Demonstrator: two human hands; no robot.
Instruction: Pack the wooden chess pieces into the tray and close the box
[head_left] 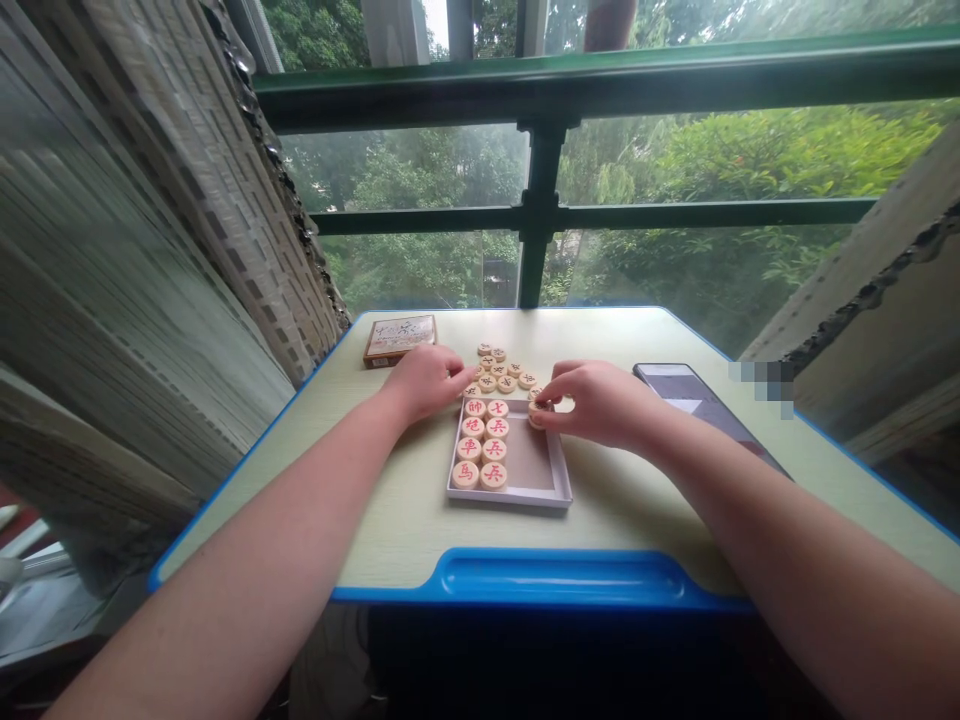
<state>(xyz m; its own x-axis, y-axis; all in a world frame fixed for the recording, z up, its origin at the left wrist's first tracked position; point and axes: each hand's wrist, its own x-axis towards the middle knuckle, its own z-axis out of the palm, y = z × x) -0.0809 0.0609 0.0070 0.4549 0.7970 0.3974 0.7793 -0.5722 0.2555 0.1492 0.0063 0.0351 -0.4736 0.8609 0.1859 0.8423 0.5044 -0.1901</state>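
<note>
An open shallow box [563,475] lies on the table with xiangqi pieces in its left part. Two columns of round pieces with red characters, such as this xiangqi piece [493,474], lie flat there. At the box's far right corner my right hand [592,400] pinches a wooden xiangqi piece [536,413] between thumb and fingers. My left hand [429,382] is curled at the far left corner, its fingertips beside the loose pieces; what they grip, if anything, is hidden. Several loose pieces with dark characters, including this xiangqi piece [507,383], lie just beyond the box.
A printed box lid [401,340] rests at the table's back left. To the right lies a phone or tablet [697,405] with its screen up. The light table [390,540] has a blue edge and a blue front tray [562,577]. Curtains and a green-framed window stand around it.
</note>
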